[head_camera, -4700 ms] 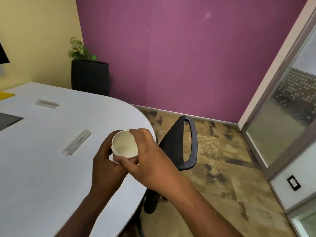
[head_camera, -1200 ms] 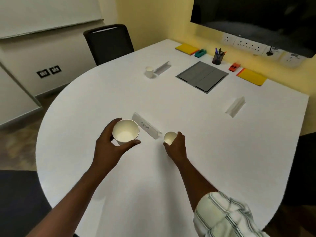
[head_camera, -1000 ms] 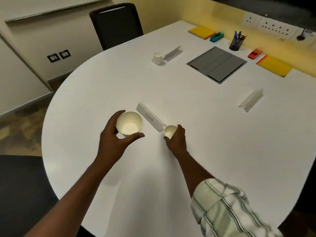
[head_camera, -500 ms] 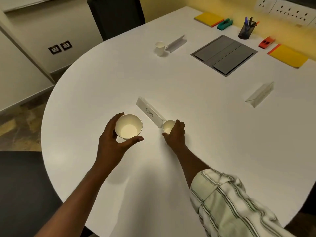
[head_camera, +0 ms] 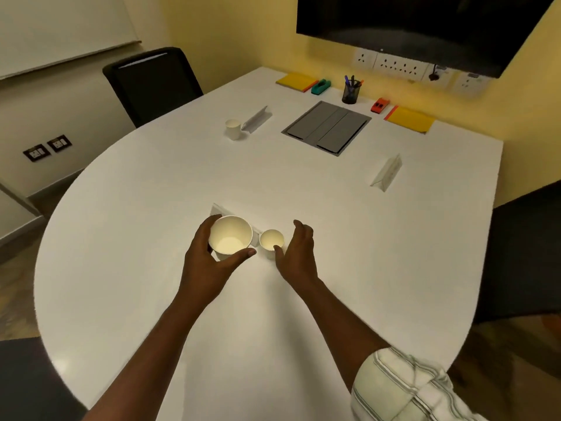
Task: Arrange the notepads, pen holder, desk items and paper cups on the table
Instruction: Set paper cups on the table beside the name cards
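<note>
Left hand (head_camera: 209, 262): raised over the table (head_camera: 151, 208), thumb and fingers curled round a paper cup (head_camera: 230, 238), mouth up.
Right hand (head_camera: 296, 253): low, fingers loosely spread, gripping nothing; thumb tip at the near rim of the second cup (head_camera: 271, 242), which stands on the table.
In the way: the held cup hides most of a folded name card (head_camera: 217, 209) just behind both cups.
Far end: pen holder (head_camera: 351, 92) between two yellow notepads (head_camera: 411, 119), by the wall.
Left of centre: third cup (head_camera: 233, 129) just beside another card (head_camera: 256, 118).
</note>
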